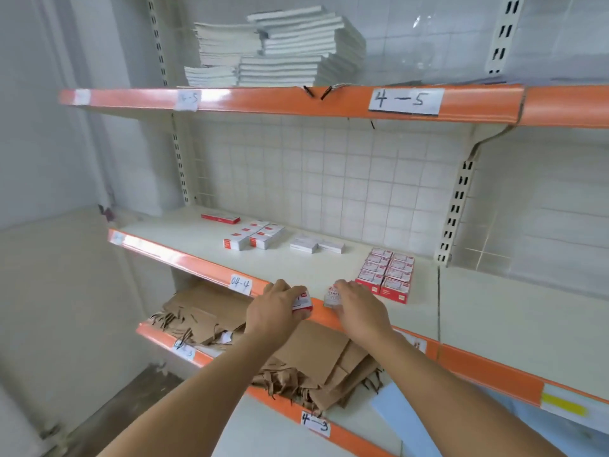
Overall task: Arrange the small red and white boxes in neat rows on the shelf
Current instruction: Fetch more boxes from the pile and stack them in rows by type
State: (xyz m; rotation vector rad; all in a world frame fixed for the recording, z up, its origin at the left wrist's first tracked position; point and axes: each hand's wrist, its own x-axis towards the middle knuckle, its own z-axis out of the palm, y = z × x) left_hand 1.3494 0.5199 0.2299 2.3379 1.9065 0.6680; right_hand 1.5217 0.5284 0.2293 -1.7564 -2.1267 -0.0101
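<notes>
Both hands work at the front edge of the middle shelf (204,240), the one w/ the orange lip and the "04-4" label (240,285). Left hand (275,308) is curled round a small red and white box (302,306), holding it right at the lip. Right hand (357,311) has its fingers bent over a second small box (332,296), white top w/ red print, gripping it just inside the edge. The two boxes sit near each other but apart.

To the right, near the right hand, a neat block of the same boxes (387,275) stands in two rows, touching side by side (red fronts facing out). Further back, approx. mid-shelf, two flat white packs (316,246) lie side by side. Left of those, a cluster of red and white cartons (253,237), and behind it a long red and white box (220,218) by the back wall.

Top shelf, labelled "4-5" (406,100), carries stacks of white booklets (276,51). Bottom shelf, label "4-3" (314,422), holds a heap of brown paper bags (316,354) and a pale blue sheet (395,413) on the right.
</notes>
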